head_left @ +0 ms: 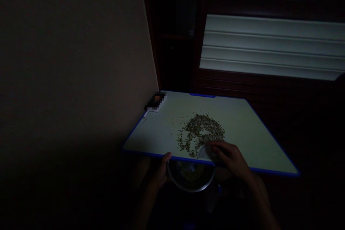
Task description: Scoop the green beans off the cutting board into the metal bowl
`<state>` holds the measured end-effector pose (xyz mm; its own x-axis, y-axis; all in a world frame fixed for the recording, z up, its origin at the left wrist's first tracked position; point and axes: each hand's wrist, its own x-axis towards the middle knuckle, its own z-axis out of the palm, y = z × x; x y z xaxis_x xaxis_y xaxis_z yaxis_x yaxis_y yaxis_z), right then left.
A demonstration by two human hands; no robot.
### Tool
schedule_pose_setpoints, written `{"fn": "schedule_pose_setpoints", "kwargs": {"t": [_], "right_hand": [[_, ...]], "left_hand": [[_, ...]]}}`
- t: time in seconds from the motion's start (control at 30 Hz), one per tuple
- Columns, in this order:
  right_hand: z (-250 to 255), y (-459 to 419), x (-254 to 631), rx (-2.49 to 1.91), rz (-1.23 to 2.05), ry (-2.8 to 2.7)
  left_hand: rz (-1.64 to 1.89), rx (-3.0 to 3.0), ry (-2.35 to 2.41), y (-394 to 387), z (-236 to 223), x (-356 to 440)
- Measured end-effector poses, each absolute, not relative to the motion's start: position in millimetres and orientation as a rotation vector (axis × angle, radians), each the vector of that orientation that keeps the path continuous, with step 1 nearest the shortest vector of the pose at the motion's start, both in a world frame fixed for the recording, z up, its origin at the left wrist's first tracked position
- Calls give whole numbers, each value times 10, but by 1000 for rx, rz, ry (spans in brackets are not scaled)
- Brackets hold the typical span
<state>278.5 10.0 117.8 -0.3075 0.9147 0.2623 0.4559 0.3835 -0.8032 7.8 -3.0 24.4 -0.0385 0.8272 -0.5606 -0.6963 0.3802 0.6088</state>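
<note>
Small greenish-brown grains, perhaps beans or seeds point(201, 124), lie scattered in a ring-like patch on a pale tabletop point(242, 133) with a blue edge. My right hand point(229, 154) reaches over the near edge, its fingers extended down at the grains and a dark shadow beside them. No held object shows in it. Under the same edge sits a round metal bowl point(192, 189) with some grains inside. Against the bowl's left side is my left hand point(161, 172), thumb up on the table edge; its other fingers are mostly hidden behind the bowl and in the dark.
A phone-like device with a blurred screen point(155, 101) rests at the table's far left corner, with a white cable point(146, 113). A plain wall point(81, 61) stands on the left. Behind the table is dark wooden furniture with a pale slatted panel point(269, 48). The room is very dim.
</note>
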Motion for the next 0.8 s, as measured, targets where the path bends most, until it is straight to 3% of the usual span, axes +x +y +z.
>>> {"fn": "schedule_pose_setpoints", "kwargs": {"t": [0.8], "right_hand": [[1169,94,2782,-1156,760,-1969]], "left_hand": [[1198,158,1010,-23,194,67]]}}
